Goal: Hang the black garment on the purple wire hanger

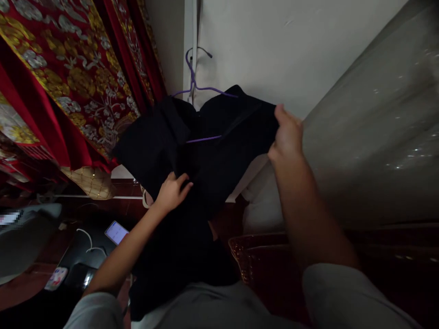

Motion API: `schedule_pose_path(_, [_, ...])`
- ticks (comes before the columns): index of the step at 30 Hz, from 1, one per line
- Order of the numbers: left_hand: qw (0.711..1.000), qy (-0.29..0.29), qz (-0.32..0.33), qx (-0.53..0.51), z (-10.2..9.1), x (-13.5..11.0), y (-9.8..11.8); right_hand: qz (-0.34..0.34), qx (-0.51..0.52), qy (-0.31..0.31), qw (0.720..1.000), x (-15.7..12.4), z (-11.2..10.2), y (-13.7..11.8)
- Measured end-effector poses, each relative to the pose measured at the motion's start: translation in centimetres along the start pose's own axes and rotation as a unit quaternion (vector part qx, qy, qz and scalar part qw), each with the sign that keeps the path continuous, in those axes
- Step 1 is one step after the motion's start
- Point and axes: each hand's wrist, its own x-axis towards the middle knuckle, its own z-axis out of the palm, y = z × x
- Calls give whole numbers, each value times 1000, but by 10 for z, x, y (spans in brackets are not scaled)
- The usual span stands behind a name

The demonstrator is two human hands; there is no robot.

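A black garment [219,169] with short sleeves and an open neckline hangs in front of me on a purple hanger [194,82]. The hanger's hook is up by a white vertical pole [195,27], and its lower bar shows through the neckline. My right hand [287,135] grips the end of the right-hand sleeve and holds it out to the side. At the garment's front, below the neckline, my left hand [172,192] has its fingers curled on the dark cloth. What exactly lies between those fingers is hard to see. The garment's lower part falls toward my body.
Red cloth [85,68] with gold and silver embroidery hangs at the left. A lit phone [116,232] lies on a dark surface by a white cable [89,240]. Plastic-like sheeting [370,151] covers something at the right, above a dark red item [267,269] with beaded trim.
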Motion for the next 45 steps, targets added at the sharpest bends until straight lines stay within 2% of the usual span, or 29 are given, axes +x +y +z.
schedule_pose_path(2, [996,61,-15,-69,14,-13,7,-1,14,139,990,-14,4,-9])
schedule_pose_path(3, [991,87,-26,-99,22,-21,12,-7,32,209,977,-31,7,-17])
schedule_pose_path(4, [986,107,-42,-123,30,-28,18,-25,42,222,974,-55,12,-27])
schedule_pose_path(5, [980,121,-63,-143,37,-35,23,-37,58,265,962,-83,18,-37])
schedule_pose_path(6, [974,131,-89,-163,45,-41,29,-26,61,244,967,-114,25,-47])
schedule_pose_path(8, [956,153,-140,-210,57,-51,39,42,88,69,993,-176,41,-60])
schedule_pose_path(10, [932,172,-170,-272,64,-58,47,72,148,-101,981,-225,57,-61])
schedule_pose_path(12, [905,193,-169,-341,66,-62,51,71,162,-156,972,-251,70,-54])
schedule_pose_path(13, [889,209,-161,-373,66,-64,52,69,163,-153,972,-256,75,-49])
schedule_pose_path(15, [862,244,-145,-420,64,-66,52,71,166,-129,975,-256,82,-41])
schedule_pose_path(17, [852,266,-130,-432,62,-67,50,74,179,-127,973,-251,84,-37])
schedule_pose_path(20, [858,279,-119,-414,61,-69,47,58,181,-142,971,-249,84,-33])
schedule_pose_path(26, [877,295,-79,-371,62,-71,53,-11,139,-111,984,-255,83,-26])
schedule_pose_path(30, [869,313,-90,-372,66,-69,58,-88,111,-135,981,-245,85,-24])
schedule_pose_path(37, [873,294,-114,-372,72,-68,51,-128,96,-132,978,-236,88,-18])
schedule_pose_path(40, [890,284,-89,-345,68,-67,50,-172,90,-117,974,-202,96,-25])
schedule_pose_path(45, [921,261,-21,-289,76,-67,61,-241,69,-43,967,-78,119,-58])
